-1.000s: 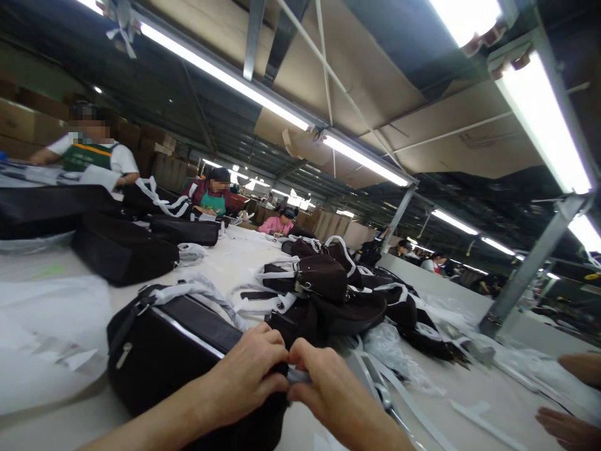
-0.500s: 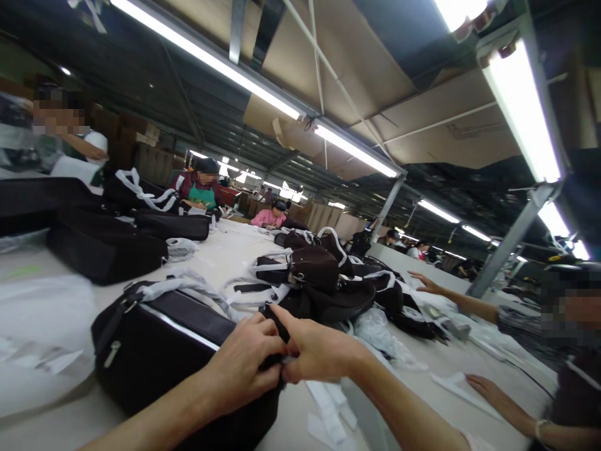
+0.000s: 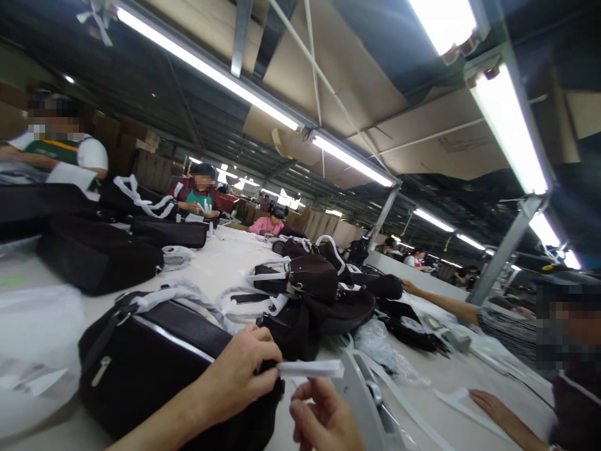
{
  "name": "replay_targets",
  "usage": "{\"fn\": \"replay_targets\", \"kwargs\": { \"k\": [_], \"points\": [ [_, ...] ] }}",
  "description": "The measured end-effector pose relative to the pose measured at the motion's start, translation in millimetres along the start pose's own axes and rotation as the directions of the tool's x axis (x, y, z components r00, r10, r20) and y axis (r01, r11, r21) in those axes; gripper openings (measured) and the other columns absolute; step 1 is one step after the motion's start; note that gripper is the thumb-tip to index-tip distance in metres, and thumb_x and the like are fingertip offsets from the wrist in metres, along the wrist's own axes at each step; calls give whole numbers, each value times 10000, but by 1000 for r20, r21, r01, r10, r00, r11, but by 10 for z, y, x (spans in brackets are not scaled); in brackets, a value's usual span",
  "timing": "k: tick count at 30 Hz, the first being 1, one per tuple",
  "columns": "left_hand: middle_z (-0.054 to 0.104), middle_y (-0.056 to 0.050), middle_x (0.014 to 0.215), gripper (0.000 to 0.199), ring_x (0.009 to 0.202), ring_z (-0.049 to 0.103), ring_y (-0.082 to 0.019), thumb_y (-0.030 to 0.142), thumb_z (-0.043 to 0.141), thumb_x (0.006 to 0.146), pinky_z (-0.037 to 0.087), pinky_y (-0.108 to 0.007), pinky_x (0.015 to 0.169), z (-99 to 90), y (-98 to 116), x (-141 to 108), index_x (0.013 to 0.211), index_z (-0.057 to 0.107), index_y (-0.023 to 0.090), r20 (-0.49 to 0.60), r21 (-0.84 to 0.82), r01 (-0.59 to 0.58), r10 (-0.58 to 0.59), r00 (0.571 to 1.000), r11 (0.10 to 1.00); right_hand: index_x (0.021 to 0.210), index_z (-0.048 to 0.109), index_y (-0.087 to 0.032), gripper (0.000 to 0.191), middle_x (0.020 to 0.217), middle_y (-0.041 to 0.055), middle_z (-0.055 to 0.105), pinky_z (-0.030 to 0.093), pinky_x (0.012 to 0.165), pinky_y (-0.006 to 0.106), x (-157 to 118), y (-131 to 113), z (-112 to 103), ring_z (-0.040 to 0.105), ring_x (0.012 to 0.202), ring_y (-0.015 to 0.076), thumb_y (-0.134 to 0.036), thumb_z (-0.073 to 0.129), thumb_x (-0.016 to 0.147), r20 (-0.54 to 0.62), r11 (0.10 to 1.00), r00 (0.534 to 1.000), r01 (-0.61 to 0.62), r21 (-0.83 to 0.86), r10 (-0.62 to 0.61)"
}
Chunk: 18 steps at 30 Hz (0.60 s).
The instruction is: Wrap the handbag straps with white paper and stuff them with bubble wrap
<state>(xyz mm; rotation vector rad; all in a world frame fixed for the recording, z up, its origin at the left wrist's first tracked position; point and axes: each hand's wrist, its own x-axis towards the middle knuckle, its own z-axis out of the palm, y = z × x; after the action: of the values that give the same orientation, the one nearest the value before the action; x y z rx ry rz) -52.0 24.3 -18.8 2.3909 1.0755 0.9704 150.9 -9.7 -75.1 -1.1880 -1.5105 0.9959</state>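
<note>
A black bag (image 3: 154, 357) with a silver zipper and white-wrapped straps lies on the near side of the table. My left hand (image 3: 248, 369) is closed at the bag's right end, its fingers pinching the end of a white strip (image 3: 314, 369) that sticks out to the right. Just below that strip is my right hand (image 3: 323, 416), its fingers curled but apart; nothing shows between them.
Several dark bags are heaped at mid-table (image 3: 312, 279), with more at the left (image 3: 98, 254). A grey-white device (image 3: 364, 401) stands right of my hands. At the right, a person's arm (image 3: 441, 300) reaches toward the heap. Several people sit further back.
My right hand has left the bag's end and moved down and right. The white strip now sticks out from my left hand. The person at the right has reached to a dark bag.
</note>
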Motion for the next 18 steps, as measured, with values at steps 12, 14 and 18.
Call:
{"fn": "replay_targets", "kwargs": {
  "k": [12, 14, 18],
  "points": [
    [615, -19, 1056, 451, 1048, 545, -197, 17, 578, 656, 430, -300, 951, -164, -87, -115, 1045, 680, 220, 123, -210, -49, 76, 990, 977, 754, 748, -202, 436, 544, -31, 490, 328, 451, 237, 332, 134, 434, 395, 488, 102, -638, 740, 757, -281, 956, 939, 249, 156, -199],
    [616, -26, 1038, 382, 1042, 541, -198, 18, 556, 696, 426, -311, 950, -128, -117, -102, 1002, 673, 213, 81, -207, -36, 54, 995, 978, 734, 738, -205, 449, 561, -22, 504, 364, 489, 254, 340, 157, 455, 416, 517, 120, -651, 714, 775, -327, 956, 918, 271, 109, -223],
    [621, -27, 983, 229, 1026, 526, -210, 46, 575, 750, 398, -336, 957, -40, -154, -58, 893, 654, 207, 49, -198, -19, 29, 998, 980, 722, 746, -212, 443, 548, -17, 526, 413, 517, 275, 357, 142, 486, 441, 514, 136, -655, 746, 735, -362, 964, 916, 233, 130, -173]
  ]
}}
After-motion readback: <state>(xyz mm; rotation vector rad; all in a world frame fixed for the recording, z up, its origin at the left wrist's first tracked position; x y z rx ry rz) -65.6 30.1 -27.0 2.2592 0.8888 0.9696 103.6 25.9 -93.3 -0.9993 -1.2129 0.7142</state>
